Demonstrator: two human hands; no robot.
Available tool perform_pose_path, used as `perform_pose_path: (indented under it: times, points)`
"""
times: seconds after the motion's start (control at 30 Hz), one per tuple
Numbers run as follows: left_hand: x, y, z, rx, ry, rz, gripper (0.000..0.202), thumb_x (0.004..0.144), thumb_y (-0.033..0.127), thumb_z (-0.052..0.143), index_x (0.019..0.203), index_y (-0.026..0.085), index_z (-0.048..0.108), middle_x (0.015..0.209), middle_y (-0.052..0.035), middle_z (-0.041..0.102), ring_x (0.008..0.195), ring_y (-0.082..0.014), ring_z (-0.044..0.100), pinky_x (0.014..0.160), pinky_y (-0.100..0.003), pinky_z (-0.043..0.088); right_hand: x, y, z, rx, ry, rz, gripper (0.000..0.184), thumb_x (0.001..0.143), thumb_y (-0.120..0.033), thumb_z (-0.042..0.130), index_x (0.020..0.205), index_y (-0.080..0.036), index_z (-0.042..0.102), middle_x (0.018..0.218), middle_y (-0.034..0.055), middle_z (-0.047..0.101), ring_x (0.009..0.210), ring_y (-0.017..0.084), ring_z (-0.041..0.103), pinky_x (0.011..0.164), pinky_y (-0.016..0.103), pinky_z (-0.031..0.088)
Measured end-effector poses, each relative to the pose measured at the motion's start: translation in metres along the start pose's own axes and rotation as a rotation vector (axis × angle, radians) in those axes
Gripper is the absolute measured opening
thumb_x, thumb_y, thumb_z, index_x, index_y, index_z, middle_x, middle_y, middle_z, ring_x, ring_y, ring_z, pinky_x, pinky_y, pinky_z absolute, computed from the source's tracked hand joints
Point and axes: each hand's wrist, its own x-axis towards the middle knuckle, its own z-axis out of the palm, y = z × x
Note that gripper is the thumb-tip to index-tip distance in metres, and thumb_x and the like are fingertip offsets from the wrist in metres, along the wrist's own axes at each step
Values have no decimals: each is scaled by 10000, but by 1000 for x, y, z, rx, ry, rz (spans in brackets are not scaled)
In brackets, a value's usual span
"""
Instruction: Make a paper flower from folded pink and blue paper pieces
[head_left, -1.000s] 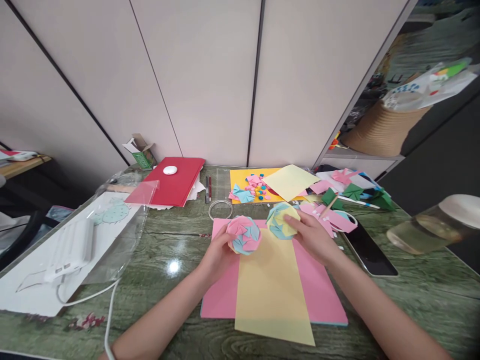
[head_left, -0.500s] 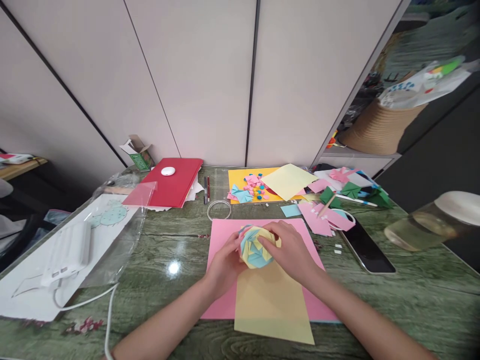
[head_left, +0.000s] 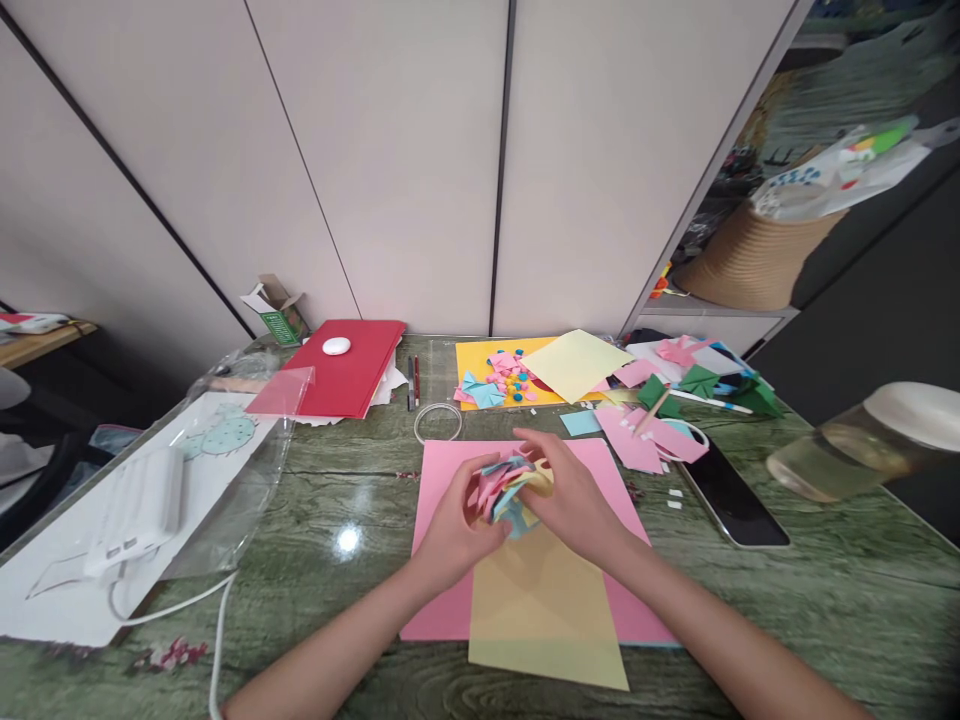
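Note:
Both of my hands meet above the middle of the table, pressing two folded paper rosettes together. The pink-and-blue rosette sits in my left hand, whose fingers curl around it. The yellow-and-blue rosette is in my right hand, fingers closed over it. The two pieces touch face to face. Under my hands lies a pink sheet with a yellow sheet on top of it.
A phone lies right of the pink sheet, beside pink cut pieces and green folded shapes. At the back are a red folder, pens, a tape ring and an orange sheet with scraps. A glass jar stands right.
A second ago my hands held the two rosettes apart; they have come together at the centre, and the rosettes are now pressed against each other and turned edge-on.

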Motion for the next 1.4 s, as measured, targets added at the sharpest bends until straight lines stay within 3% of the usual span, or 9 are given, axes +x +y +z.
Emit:
perform_pose_path:
  times: [0.2,0.3,0.4,0.53,0.67,0.83,1.13,1.27,1.4]
  points:
    - [-9,15,5,227,46,50,689,683,150,639,1304,237,354,1341,-109,369,1214,-256,385,1013,-373,311,0,1,-1,230,-130,19,307,690,-110,519,958,-239,595,982,9,631,886,159,576,767,291,437]
    - [-11,17,4,143,50,79,766,659,225,699,1326,264,324,1404,-91,298,1290,-259,281,1047,-372,256,3,4,-3,308,-130,54,298,684,-135,538,961,-230,595,984,10,637,887,163,583,754,283,437]
    - [-7,10,-2,-18,172,79,573,778,339,583,1301,288,355,1425,-66,280,1309,-244,257,1036,-375,268,20,11,-4,338,-123,99,255,677,-186,575,928,-213,607,931,5,648,866,168,587,760,288,433]
    - [2,-9,-12,-159,352,-46,387,830,343,503,1207,272,448,1389,-59,346,1279,-233,320,997,-369,310,78,31,5,352,-85,251,305,690,-255,584,988,-191,602,957,15,655,858,176,602,741,295,455]
    - [6,-20,-14,-136,307,-168,360,808,287,531,1160,233,475,1343,-78,394,1257,-230,350,994,-356,306,157,53,32,259,-39,332,309,742,-265,591,1032,-160,579,971,38,642,862,179,600,731,306,477]
    - [3,-12,-11,-76,234,-213,360,790,260,541,1143,225,475,1310,-97,420,1247,-244,354,986,-373,305,240,61,71,94,-21,401,314,855,-328,507,1116,-155,517,1109,70,552,932,178,567,780,381,487]
    - [2,6,-15,16,113,-242,464,743,133,512,1193,221,439,1304,-110,422,1242,-246,346,980,-400,322,304,50,120,-110,-52,373,327,855,-326,507,1137,-162,505,1139,75,537,964,187,556,804,397,477]
    - [0,14,-18,105,63,-193,510,704,58,475,1183,230,448,1292,-92,427,1220,-231,368,964,-382,356,309,47,107,-113,-99,322,357,846,-335,519,1154,-156,495,1149,82,536,976,193,554,817,404,469]
    - [-4,29,-19,179,-34,-129,491,687,37,479,1126,255,501,1297,-72,413,1200,-225,385,935,-357,391,297,49,51,-99,-91,267,701,670,-365,698,1269,-136,413,1193,141,534,1035,233,534,856,338,424]
